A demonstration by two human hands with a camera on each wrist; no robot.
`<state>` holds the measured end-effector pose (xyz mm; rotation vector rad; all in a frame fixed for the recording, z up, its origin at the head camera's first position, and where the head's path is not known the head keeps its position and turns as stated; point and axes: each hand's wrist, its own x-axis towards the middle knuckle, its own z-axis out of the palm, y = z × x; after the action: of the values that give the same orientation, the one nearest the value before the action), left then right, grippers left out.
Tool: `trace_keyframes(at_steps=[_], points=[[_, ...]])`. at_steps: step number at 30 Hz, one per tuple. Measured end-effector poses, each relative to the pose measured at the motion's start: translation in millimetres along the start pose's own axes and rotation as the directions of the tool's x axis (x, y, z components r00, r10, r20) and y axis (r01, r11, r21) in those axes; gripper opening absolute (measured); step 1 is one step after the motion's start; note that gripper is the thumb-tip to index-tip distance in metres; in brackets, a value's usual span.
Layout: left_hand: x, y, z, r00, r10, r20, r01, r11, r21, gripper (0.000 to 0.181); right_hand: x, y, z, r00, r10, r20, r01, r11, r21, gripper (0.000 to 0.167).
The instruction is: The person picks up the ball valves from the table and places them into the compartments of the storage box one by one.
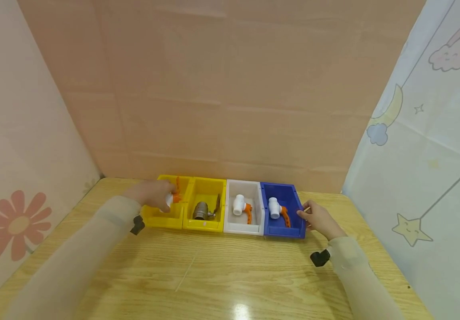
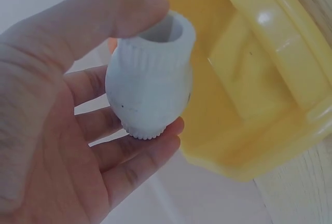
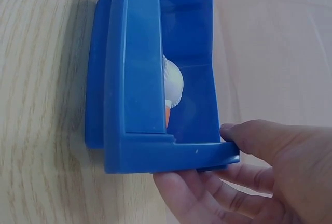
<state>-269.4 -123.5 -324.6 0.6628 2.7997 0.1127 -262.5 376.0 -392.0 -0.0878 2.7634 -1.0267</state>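
Note:
My left hand [image 1: 151, 194] pinches a white plastic ball valve [image 2: 150, 86] with an orange handle between thumb and fingers, over the leftmost yellow bin [image 1: 166, 222]. In the left wrist view, one open end of the valve faces up beside the thumb. My right hand [image 1: 321, 219] grips the right side wall of the blue bin [image 3: 140, 53], thumb on the rim and fingers underneath or outside. Inside the blue bin lies another white valve [image 1: 274, 209] with an orange handle, partly hidden by the bin's front in the right wrist view.
Beside the leftmost bin stands a second yellow bin [image 1: 203, 226] with a metal valve [image 1: 200, 211] in it. A white bin [image 1: 244, 229] holds a similar white valve [image 1: 238, 206]. The bins stand in a row on the wooden table [image 1: 230, 271], near the back wall covering [image 1: 230, 98].

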Motion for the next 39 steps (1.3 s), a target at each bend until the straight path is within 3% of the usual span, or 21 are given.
trace_keyframes(at_steps=[9, 16, 26, 39], points=[[5.9, -1.0, 2.7, 0.999, -0.028, 0.04, 0.03, 0.999, -0.028, 0.045, -1.3, -3, 0, 1.0, -0.001, -0.003, 0.001, 1.0, -0.002, 0.035], [13.4, -0.6, 9.3, 0.997, -0.041, 0.067, 0.045, 0.997, -0.055, 0.031, -1.6, -3, -2, 1.0, -0.01, 0.0, 0.01, 1.0, 0.003, 0.036], [27.5, -5.8, 17.4, 0.997, -0.028, 0.07, 0.031, 0.999, -0.035, 0.028, -2.3, -4, -3, 1.0, -0.015, 0.003, 0.015, 1.0, 0.015, 0.036], [36.4, -2.0, 24.0, 0.991, -0.062, 0.122, 0.07, 0.995, -0.065, 0.026, -1.0, -1, -2, 1.0, -0.007, 0.009, 0.007, 1.0, 0.0, 0.039]])
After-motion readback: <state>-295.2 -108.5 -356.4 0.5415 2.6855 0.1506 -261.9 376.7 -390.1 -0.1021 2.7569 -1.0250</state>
